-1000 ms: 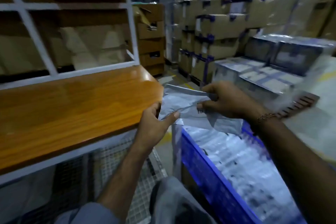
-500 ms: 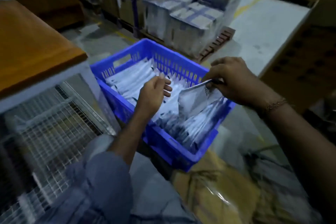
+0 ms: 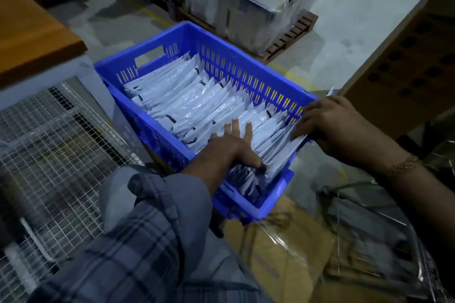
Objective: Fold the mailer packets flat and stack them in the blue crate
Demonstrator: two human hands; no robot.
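Wooden tabletop [image 3: 29, 39]: sits at your far left; its front corner overhangs a white frame, and a strip of bare floor separates it from the crate.
Wire mesh panel [image 3: 56, 155]: fills the space below the tabletop, just beside the crate's left wall; its lower part is blurred.
Plaid sleeve [image 3: 138, 236]: your left forearm crosses the lower centre of the view and covers the crate's near-left corner.
Blue crate [image 3: 246, 66]: stands on the floor at centre, turned diagonally; its slotted far wall and the left-end handle cutout are in plain view.
Mailer packets [image 3: 187, 103]: folded grey packets stand on edge in a long row inside the crate, filling it from the far-left end to the near-right end.
Left hand [image 3: 234, 147]: lies on the packets near the near end of the row, fingers straight and spread, pressing them, thumb tucked down between packets.
Right hand [image 3: 337, 125]: at the crate's right rim, fingers curled over the top edge of the last packet [image 3: 283, 160]; the fingertips are hidden behind it.
Wrapped cartons [image 3: 258, 5]: on a pallet beyond the crate, with open floor between.
Cardboard box [image 3: 406, 56]: far right, cut off by the frame.
Lower right: blurred clear film over cardboard; details hard to make out.
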